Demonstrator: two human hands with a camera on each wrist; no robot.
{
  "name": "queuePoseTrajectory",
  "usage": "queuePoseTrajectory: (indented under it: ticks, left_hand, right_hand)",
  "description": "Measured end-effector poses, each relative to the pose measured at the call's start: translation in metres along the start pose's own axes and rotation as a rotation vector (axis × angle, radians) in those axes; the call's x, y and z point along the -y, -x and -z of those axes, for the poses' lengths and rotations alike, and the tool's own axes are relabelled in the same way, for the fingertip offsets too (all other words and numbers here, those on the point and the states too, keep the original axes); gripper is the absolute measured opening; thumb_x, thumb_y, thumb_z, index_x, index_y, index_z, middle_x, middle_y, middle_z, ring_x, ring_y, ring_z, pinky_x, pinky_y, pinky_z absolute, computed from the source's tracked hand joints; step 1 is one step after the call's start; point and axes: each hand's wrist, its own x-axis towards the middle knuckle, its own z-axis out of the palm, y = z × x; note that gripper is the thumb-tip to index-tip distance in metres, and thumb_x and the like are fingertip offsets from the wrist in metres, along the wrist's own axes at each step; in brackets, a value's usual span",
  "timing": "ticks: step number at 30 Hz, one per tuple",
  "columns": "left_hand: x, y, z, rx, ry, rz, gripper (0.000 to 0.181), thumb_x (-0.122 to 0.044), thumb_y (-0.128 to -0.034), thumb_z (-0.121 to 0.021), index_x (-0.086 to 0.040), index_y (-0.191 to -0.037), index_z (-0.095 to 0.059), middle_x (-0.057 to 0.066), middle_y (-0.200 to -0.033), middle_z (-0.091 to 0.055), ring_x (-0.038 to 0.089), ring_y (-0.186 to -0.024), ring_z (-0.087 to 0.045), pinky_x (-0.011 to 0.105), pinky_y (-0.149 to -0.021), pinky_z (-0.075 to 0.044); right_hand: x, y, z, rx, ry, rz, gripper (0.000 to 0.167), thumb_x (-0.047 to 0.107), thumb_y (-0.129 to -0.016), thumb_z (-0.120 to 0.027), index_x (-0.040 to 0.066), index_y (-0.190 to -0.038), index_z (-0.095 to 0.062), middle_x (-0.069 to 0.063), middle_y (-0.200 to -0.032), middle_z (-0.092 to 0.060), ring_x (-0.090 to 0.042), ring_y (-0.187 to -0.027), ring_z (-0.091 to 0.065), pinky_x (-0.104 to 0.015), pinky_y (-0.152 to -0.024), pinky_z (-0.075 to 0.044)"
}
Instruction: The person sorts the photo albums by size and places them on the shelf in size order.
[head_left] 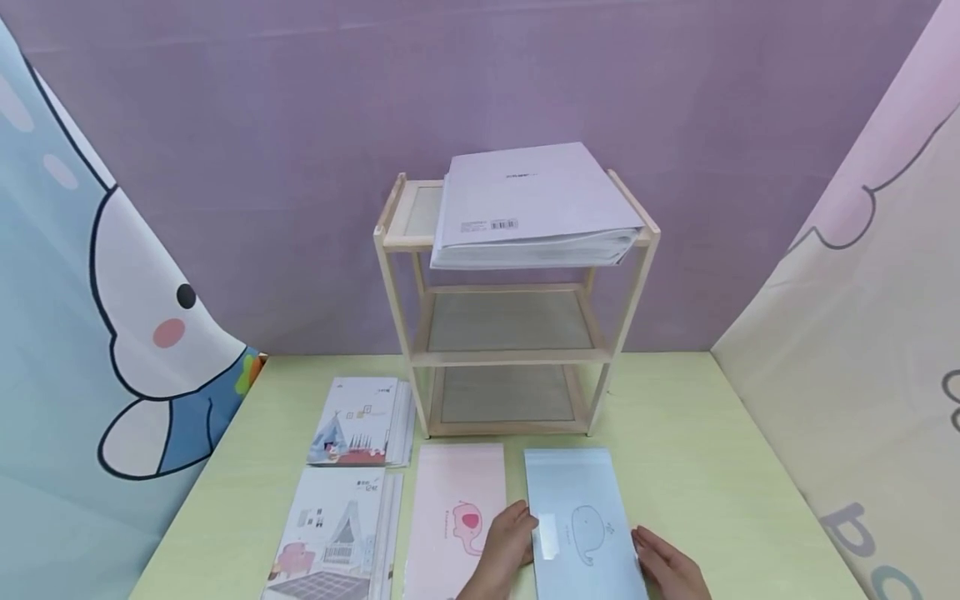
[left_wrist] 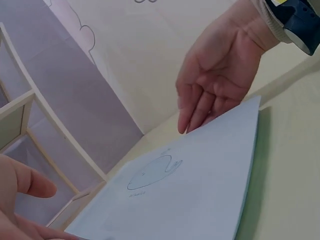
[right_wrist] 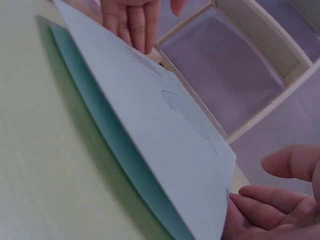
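A pale blue booklet with a whale drawing (head_left: 570, 487) lies between both hands on the table. At its left edge is my left hand (head_left: 504, 546), fingers fairly straight against the side; my right hand (head_left: 670, 571) touches the right edge. In the left wrist view, the left thumb stands clear of the blue cover (left_wrist: 210, 175), and the right hand (left_wrist: 220, 65) has extended fingers at the far edge. The right wrist view shows the cover (right_wrist: 145, 105) tilted over a teal underside, with the right hand (right_wrist: 280, 210) beside it, thumb raised.
A pink elephant booklet (head_left: 442, 492) lies left of the blue one. Farther left are two stacks of illustrated booklets (head_left: 352, 417), (head_left: 337, 517) the nearer stack. Behind stands a wooden shelf (head_left: 510, 358) with large white books (head_left: 536, 200) on top.
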Motion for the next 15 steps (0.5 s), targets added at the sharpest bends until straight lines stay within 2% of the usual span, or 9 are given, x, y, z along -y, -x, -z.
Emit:
queuePoseTrajectory:
  ticks: [4,8,11,13,15]
  left_hand:
    - [-0.001,-0.002,0.005,0.015,0.029,0.025,0.06,-0.019,-0.0938,-0.049,0.02,-0.134,-0.03,0.036,-0.134,-0.04,0.044,-0.115,-0.05,0.04,-0.08,-0.054]
    - [-0.003,-0.002,0.009,0.052,0.086,0.045,0.06,-0.019,-0.0942,-0.049,0.02,-0.135,-0.029,0.034,-0.13,-0.045,0.042,-0.117,-0.049,0.042,-0.081,-0.053]
    - [-0.005,-0.003,0.012,0.055,0.137,0.064,0.056,-0.017,-0.094,-0.049,0.019,-0.132,-0.032,0.028,-0.123,-0.051,0.037,-0.112,-0.053,0.044,-0.08,-0.053]
    - [-0.007,-0.004,0.013,0.049,0.176,0.091,0.039,-0.015,-0.0914,-0.049,0.017,-0.114,-0.048,0.022,-0.115,-0.055,0.031,-0.107,-0.055,0.045,-0.079,-0.054]
    - [-0.009,-0.005,0.015,0.04,0.219,0.117,0.018,-0.013,-0.0877,-0.05,0.006,-0.089,-0.053,0.015,-0.104,-0.055,0.026,-0.1,-0.054,0.045,-0.076,-0.053]
  right_hand:
    - [-0.004,-0.002,0.005,0.038,-0.156,-0.049,0.071,0.027,-0.089,-0.065,-0.018,-0.134,-0.034,-0.032,-0.138,-0.038,-0.039,-0.127,-0.041,-0.038,-0.094,-0.046]
    - [-0.006,-0.003,0.009,0.055,-0.22,-0.063,0.071,0.021,-0.088,-0.066,-0.018,-0.135,-0.032,-0.032,-0.137,-0.039,-0.032,-0.123,-0.048,-0.034,-0.091,-0.049]
    - [-0.007,-0.003,0.011,0.057,-0.254,-0.073,0.069,0.017,-0.088,-0.066,-0.018,-0.136,-0.032,-0.032,-0.137,-0.04,-0.03,-0.12,-0.052,-0.033,-0.09,-0.05]
    - [-0.008,-0.004,0.011,0.048,-0.267,-0.082,0.07,0.014,-0.086,-0.068,-0.018,-0.136,-0.032,-0.032,-0.135,-0.042,-0.029,-0.118,-0.054,-0.033,-0.088,-0.051]
    - [-0.008,-0.004,0.011,0.033,-0.272,-0.085,0.072,0.013,-0.082,-0.072,-0.018,-0.135,-0.034,-0.032,-0.132,-0.046,-0.03,-0.115,-0.057,-0.033,-0.087,-0.052]
